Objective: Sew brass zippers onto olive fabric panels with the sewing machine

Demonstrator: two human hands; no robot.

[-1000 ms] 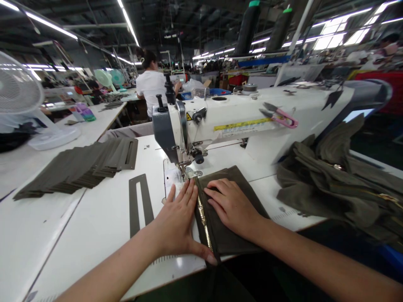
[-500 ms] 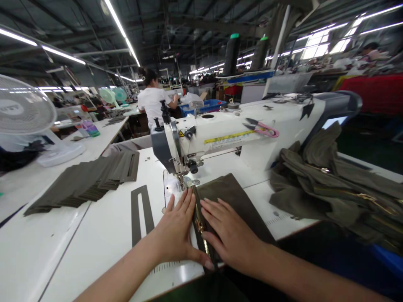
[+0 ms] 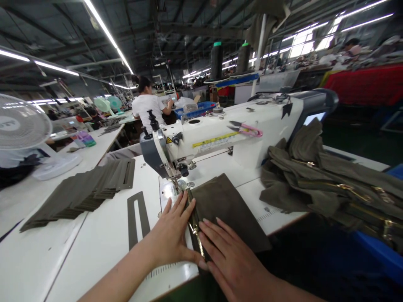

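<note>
At the front edge of the white worktop, just before the presser foot of the sewing machine, an olive fabric panel lies flat with a brass zipper along its left edge. The left hand lies open and flat against the zipper's left side, thumb reaching across its lower end. The right hand presses palm-down, fingers slightly spread, on the panel's near corner. A stack of olive pieces sits toward the worktop's left edge, and a heap of olive garments toward its right.
</note>
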